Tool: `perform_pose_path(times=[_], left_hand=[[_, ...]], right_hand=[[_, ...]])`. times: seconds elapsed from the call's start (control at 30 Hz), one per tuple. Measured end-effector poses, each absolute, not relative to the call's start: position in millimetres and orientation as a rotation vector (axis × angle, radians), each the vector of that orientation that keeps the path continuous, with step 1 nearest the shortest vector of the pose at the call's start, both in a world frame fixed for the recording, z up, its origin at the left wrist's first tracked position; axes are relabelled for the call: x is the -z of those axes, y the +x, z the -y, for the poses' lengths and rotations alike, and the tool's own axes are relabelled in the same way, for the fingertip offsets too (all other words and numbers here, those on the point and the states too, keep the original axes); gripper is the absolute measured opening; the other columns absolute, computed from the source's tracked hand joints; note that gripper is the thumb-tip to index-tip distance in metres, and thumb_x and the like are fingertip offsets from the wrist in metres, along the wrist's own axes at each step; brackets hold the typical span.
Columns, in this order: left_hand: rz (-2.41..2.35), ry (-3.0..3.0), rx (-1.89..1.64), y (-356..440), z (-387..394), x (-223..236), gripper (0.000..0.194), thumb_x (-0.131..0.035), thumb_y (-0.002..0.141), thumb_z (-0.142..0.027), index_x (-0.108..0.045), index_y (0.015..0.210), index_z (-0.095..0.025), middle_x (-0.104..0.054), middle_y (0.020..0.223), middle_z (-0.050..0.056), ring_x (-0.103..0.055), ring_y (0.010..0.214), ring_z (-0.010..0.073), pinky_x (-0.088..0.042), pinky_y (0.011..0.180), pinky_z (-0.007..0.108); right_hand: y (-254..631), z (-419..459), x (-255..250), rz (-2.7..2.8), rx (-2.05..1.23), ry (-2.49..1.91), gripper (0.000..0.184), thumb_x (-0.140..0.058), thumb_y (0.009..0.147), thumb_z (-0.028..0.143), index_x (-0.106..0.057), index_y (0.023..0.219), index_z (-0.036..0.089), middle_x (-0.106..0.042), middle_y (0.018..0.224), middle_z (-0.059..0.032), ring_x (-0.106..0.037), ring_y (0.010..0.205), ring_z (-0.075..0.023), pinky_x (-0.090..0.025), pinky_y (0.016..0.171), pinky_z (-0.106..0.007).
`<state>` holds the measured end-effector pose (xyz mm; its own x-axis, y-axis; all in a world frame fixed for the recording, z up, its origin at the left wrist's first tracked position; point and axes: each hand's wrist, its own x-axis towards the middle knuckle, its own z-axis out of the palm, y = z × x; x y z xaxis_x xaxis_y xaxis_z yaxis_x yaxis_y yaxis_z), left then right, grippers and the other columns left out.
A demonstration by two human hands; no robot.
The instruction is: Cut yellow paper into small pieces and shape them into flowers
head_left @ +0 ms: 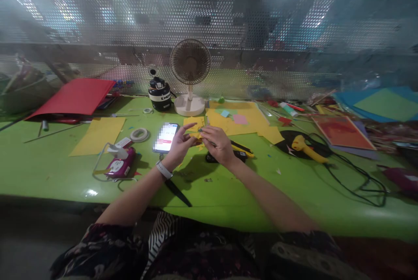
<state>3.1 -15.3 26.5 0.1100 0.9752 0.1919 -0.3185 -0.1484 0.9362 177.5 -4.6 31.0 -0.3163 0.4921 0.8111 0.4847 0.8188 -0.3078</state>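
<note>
My left hand (pixel 179 144) is over the middle of the table, index finger stretched out and thumb against a small piece of yellow paper (pixel 197 136). The fingertips of my right hand (pixel 220 144) are pinched together on the other side of that piece, with a tiny greenish bit at their tips. My fingers partly hide the piece. Just left of my hands lies a phone (pixel 165 137) with its screen lit. A black object (pixel 241 156) and a yellow-and-black cutter (pixel 242 148) rest beneath my right hand. Dark scissors or a similar black blade-like tool (pixel 178 193) lie below my left wrist.
A white fan (pixel 190 106) and a dark bottle (pixel 160 96) stand behind my hands. Yellow sheets (pixel 228 123) lie at the back. To the left are a tape roll (pixel 139 135) and a purple power socket (pixel 122 164); to the right, a yellow glue gun (pixel 308 149) with a trailing cord.
</note>
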Motion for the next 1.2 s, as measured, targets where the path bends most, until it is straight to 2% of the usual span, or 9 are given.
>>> perform_pose_path(times=[0.17, 0.27, 0.37, 0.5, 0.63, 0.8, 0.87, 1.03, 1.2], left_hand=[[-0.742, 1.042, -1.393, 0.9, 16.8, -31.6, 0.063, -0.074, 0.074, -0.018, -0.05, 0.132, -0.018, -0.065, 0.069, -0.005, -0.066, 0.068, 0.0095, -0.055, 0.075, 0.024], [-0.743, 0.956, -1.393, 0.0, 17.7, -36.1, 0.059, -0.075, 0.074, -0.024, -0.051, 0.127, -0.017, -0.068, 0.075, -0.002, -0.068, 0.069, 0.0108, -0.056, 0.072, 0.025], [-0.832, 0.976, -1.404, 1.2, 18.0, -37.9, 0.06, -0.081, 0.071, -0.029, -0.052, 0.122, -0.015, -0.069, 0.078, 0.0, -0.068, 0.07, 0.0117, -0.056, 0.07, 0.025], [-0.916, 1.002, -1.423, 3.1, 16.4, -35.8, 0.066, -0.085, 0.066, -0.03, -0.052, 0.12, -0.014, -0.068, 0.07, -0.002, -0.068, 0.067, 0.0125, -0.055, 0.068, 0.025], [-0.844, 0.947, -1.415, 3.0, 15.0, -34.0, 0.067, -0.086, 0.065, -0.033, -0.053, 0.121, -0.014, -0.072, 0.073, -0.001, -0.069, 0.071, 0.0124, -0.057, 0.071, 0.026], [-0.796, 0.941, -1.46, 2.6, 16.7, -35.3, 0.062, -0.085, 0.065, -0.03, -0.055, 0.118, -0.016, -0.072, 0.074, -0.002, -0.069, 0.068, 0.0108, -0.057, 0.072, 0.025], [-0.785, 0.952, -1.477, 2.3, 17.0, -35.9, 0.06, -0.085, 0.066, -0.03, -0.056, 0.117, -0.017, -0.071, 0.073, -0.003, -0.069, 0.068, 0.0104, -0.058, 0.072, 0.025], [-0.797, 0.928, -1.441, 0.4, 12.4, -34.5, 0.052, -0.084, 0.067, -0.032, -0.06, 0.111, -0.018, -0.07, 0.076, -0.003, -0.07, 0.072, 0.0108, -0.058, 0.072, 0.025], [-0.837, 0.923, -1.354, -0.7, 9.3, -30.6, 0.044, -0.084, 0.066, -0.037, -0.066, 0.099, -0.015, -0.071, 0.085, 0.002, -0.069, 0.07, 0.0113, -0.057, 0.067, 0.024]], right_hand=[[179.1, 7.1, -33.2, 2.191, 0.201, -0.808, 0.033, -0.054, 0.095, 0.034, -0.069, 0.12, 0.019, -0.068, 0.126, -0.013, -0.058, 0.124, -0.0281, -0.049, 0.102, -0.047], [176.9, 9.2, -31.1, 2.29, 0.311, -0.874, 0.042, -0.053, 0.095, 0.04, -0.064, 0.127, 0.015, -0.062, 0.134, -0.0164, -0.053, 0.129, -0.0306, -0.048, 0.102, -0.048], [173.5, 10.8, -27.4, 2.31, 0.316, -0.92, 0.041, -0.051, 0.097, 0.037, -0.064, 0.128, 0.014, -0.06, 0.137, -0.0169, -0.05, 0.132, -0.0308, -0.046, 0.105, -0.049], [171.4, 10.0, -24.7, 2.253, 0.178, -0.934, 0.038, -0.048, 0.098, 0.035, -0.066, 0.125, 0.017, -0.059, 0.138, -0.0148, -0.049, 0.133, -0.0293, -0.043, 0.109, -0.05], [171.4, 7.1, -24.6, 2.194, 0.022, -0.834, 0.043, -0.042, 0.099, 0.031, -0.058, 0.136, 0.016, -0.059, 0.138, -0.0149, -0.051, 0.131, -0.0275, -0.045, 0.108, -0.051], [170.9, 7.1, -27.0, 2.175, -0.066, -0.744, 0.045, -0.043, 0.097, 0.025, -0.055, 0.139, 0.014, -0.054, 0.144, -0.0152, -0.045, 0.138, -0.0271, -0.039, 0.114, -0.052], [172.4, 7.3, -28.7, 2.119, -0.196, -0.729, 0.044, -0.046, 0.095, 0.025, -0.057, 0.137, 0.018, -0.056, 0.142, -0.0128, -0.046, 0.137, -0.0257, -0.04, 0.114, -0.05], [180.5, 3.2, -33.0, 1.74, -0.652, -0.871, 0.037, -0.051, 0.092, 0.028, -0.066, 0.125, 0.022, -0.067, 0.127, -0.0088, -0.062, 0.118, -0.0218, -0.053, 0.101, -0.04], [181.7, 2.4, -34.3, 1.755, -0.679, -0.901, 0.039, -0.057, 0.087, 0.028, -0.067, 0.124, 0.024, -0.064, 0.128, -0.0085, -0.065, 0.108, -0.02, -0.058, 0.089, -0.034]])
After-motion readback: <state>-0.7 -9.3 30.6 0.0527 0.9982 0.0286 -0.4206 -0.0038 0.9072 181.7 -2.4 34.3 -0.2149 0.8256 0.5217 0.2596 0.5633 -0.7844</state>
